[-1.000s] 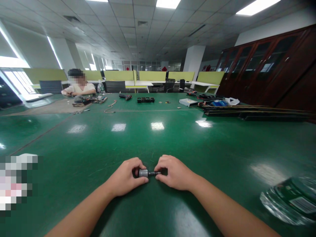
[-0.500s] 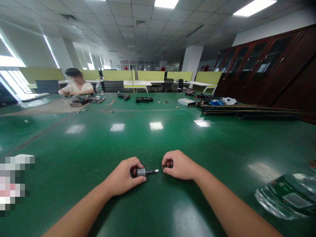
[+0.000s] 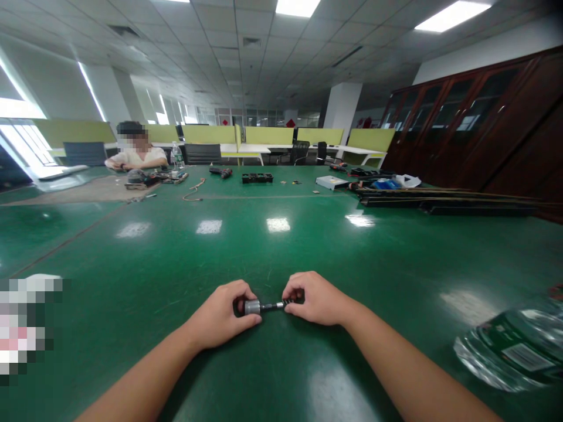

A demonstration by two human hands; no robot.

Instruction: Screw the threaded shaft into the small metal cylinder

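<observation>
My left hand (image 3: pixel 222 316) is closed around a grey metal cylinder (image 3: pixel 252 307) with a thin shaft (image 3: pixel 271 306) sticking out to the right. The shaft is dark near the cylinder and bright at its tip. Between thumb and fingers, my right hand (image 3: pixel 316 300) pinches a small coil spring (image 3: pixel 288 302), partly covered by the fingertips. The spring's left end meets the shaft tip; whether it sits around the tip I cannot tell. Both hands are low over the green table (image 3: pixel 246 363).
At right lies a large clear bottle (image 3: pixel 505 349) with a green label. Along the far side are a power drill (image 3: pixel 221 172), a black slotted part (image 3: pixel 257 177), a silver box (image 3: pixel 332 182) and long dark bars (image 3: pixel 479 205). A person (image 3: pixel 138 155) sits at far left.
My right hand has moved slightly left with the spring, closing the gap to the shaft tip. My left hand and the metal cylinder have stayed nearly still.
</observation>
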